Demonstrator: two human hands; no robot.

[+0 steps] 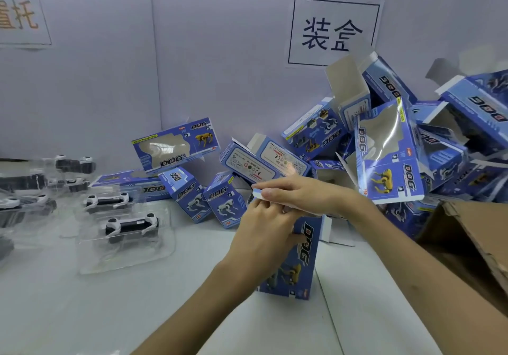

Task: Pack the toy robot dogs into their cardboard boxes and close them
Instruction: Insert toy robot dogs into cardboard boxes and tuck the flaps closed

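Two bare forearms come in from the near edge and meet over the upright box (299, 266), a blue carton printed DOG that stands on end on the white table (165, 299). The right hand (299, 194) lies flat across the top flap (257, 194), fingers straight, pressing it down. The left hand (261, 228) grips the box's upper end from the left, thumb on the printed face. What is inside I cannot tell. Well apart to the left, across the tabletop, a clear tray (126, 247) holds a white-and-black toy dog (132, 225), with more trays toward the left edge. Just behind the hands a heap of boxes (384, 148), many with flaps open, leans against the wall (220, 52) under a paper sign (334, 33). A brown carton (472, 239) crowds the right side, its rim near the right forearm.
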